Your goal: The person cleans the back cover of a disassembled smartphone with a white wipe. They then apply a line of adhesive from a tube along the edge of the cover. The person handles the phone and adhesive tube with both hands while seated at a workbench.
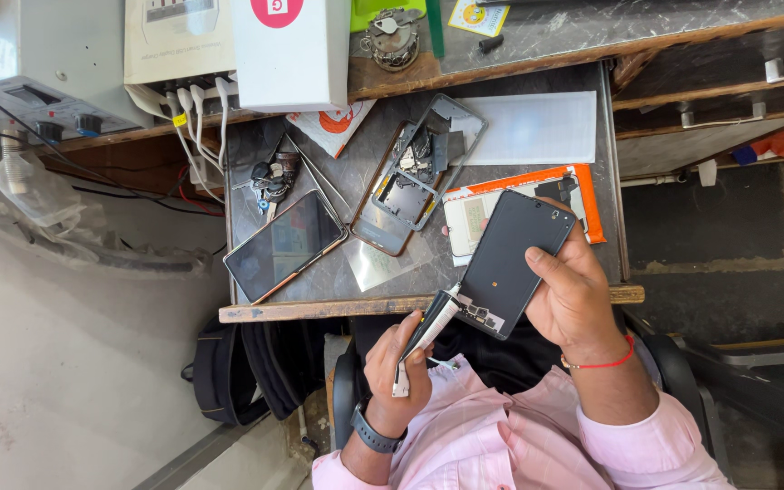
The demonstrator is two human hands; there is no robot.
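My right hand (573, 295) grips a black phone screen panel (512, 259) by its right edge, tilted above the near edge of the small table (319, 310). The panel's lower end shows a bare circuit strip. My left hand (396, 367), with a dark watch on the wrist, pinches a thin white and black strip (428, 334) that reaches up to the panel's lower corner. Both hands hover over my lap, in front of the table.
On the table lie a dark phone (283, 245), an opened phone frame (428, 163), tweezers (315, 181), keys (269, 177), a white sheet (537, 127) and an orange-edged packet (583, 195). A white box (292, 50) and a grey power unit (11, 86) stand beyond. A black bag (229, 372) sits below.
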